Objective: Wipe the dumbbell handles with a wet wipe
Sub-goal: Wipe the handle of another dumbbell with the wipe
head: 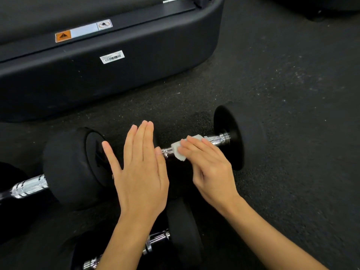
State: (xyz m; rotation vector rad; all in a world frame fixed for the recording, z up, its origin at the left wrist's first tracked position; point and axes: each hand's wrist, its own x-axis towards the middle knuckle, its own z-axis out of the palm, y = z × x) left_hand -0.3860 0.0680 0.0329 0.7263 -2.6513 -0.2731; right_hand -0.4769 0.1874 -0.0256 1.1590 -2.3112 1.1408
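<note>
Wiping the shiny bar is the job right now, and it looks about half done on this one.

Going from left to right on the floor (292, 94): at the left edge lies a dumbbell (29, 187) with its silver bar showing. Its round black end (66, 168) sits near the middle. Next comes the left hand (140, 172). It is flat, with the fingers straight and close together and the thumb out to the side. It holds nothing. It seems to hover over the left part of the middle dumbbell, or rest lightly there; I cannot tell which.

Then comes the middle dumbbell's bar (218, 140), and on it the small white wet wipe (178, 150). The right hand (210, 168) presses the wipe onto the bar with its fingers laid over it. The fingers bend only a little. The bar's black end (229, 137) is at the right.

To do this well, I think the wipe should wrap round the bar, not just sit on top. The right hand should slide it from one black end to the other and turn the bar so the under side gets wet too. The left hand could hold the weight so it does not roll.

Counting: I see three dumbbells, with the third (155, 242) near the bottom edge, under the arms. One wipe. Two hands. One big black machine (116, 75) stands along the top edge.
</note>
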